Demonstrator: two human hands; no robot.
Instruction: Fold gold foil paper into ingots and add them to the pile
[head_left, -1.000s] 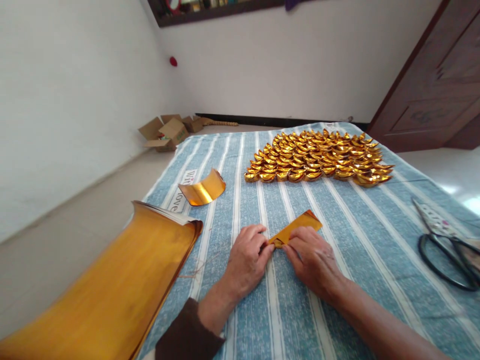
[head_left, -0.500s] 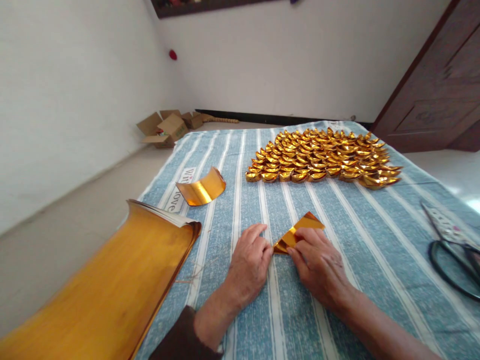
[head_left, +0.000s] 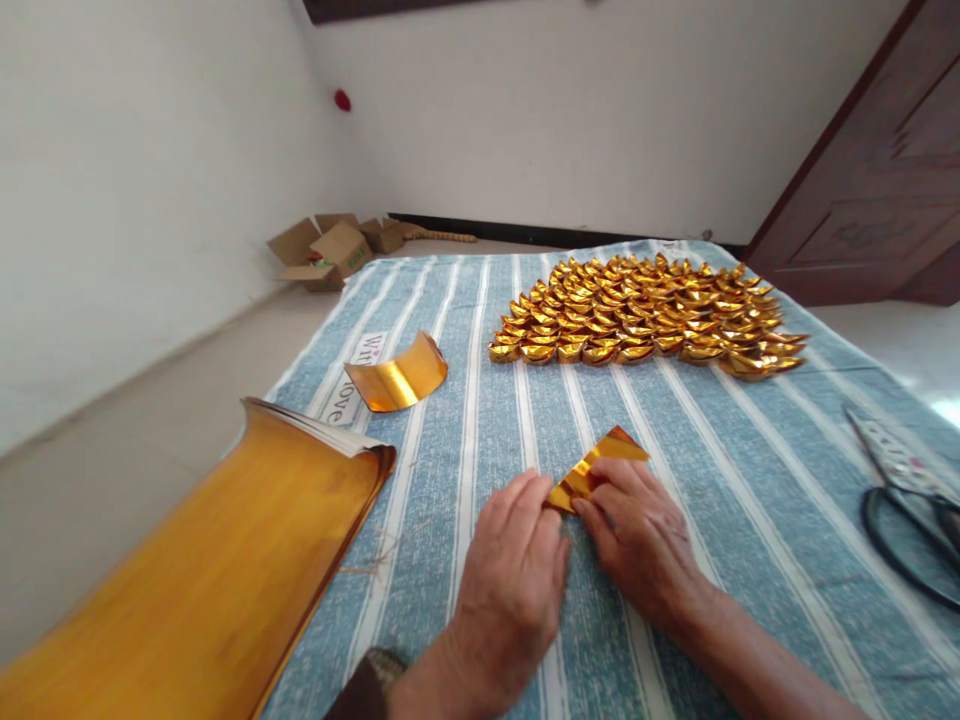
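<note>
Both hands pinch one small piece of gold paper [head_left: 592, 468] against the striped cloth [head_left: 720, 480]: the left hand [head_left: 517, 570] presses its fingertips onto the paper's near left corner, the right hand [head_left: 637, 530] holds the right side with fingers curled over the fold. That paper is shiny foil, folded into a narrow pointed shape whose far tip pokes out beyond the right fingers; the part under the fingers is hidden.

Blue cloth with white stripes looks coarse and woven, and it carries a white label reading "love" [head_left: 339, 400], with more letters above it too small to read. A thick stack of gold sheets [head_left: 225, 560] curls up at the left, its near end cut off by the frame. Near it lies one curved gold sheet [head_left: 397, 375]. Farther back sit rows of folded gold ingots [head_left: 645, 315], glossy and boat-shaped. Black-handled scissors [head_left: 907, 490] lie at the right edge, partly out of view. Open cardboard boxes [head_left: 330, 250] rest on the floor by the wall.
</note>
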